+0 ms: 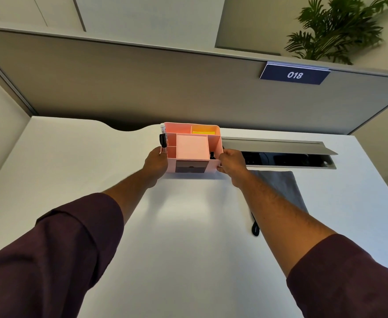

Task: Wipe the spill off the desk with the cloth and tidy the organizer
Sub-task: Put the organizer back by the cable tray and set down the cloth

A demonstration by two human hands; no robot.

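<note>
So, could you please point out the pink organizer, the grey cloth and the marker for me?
pink organizer (191,146): head view, on its raised square middle block.
grey cloth (284,182): head view, on the flat part right of the forearm.
marker (163,139): head view, on its barrel in the organizer's left slot.

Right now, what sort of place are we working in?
Most likely an open-plan office workstation: a grey partition panel behind the white desk, a numbered "018" plate clipped on it, and an open cable tray.
</note>
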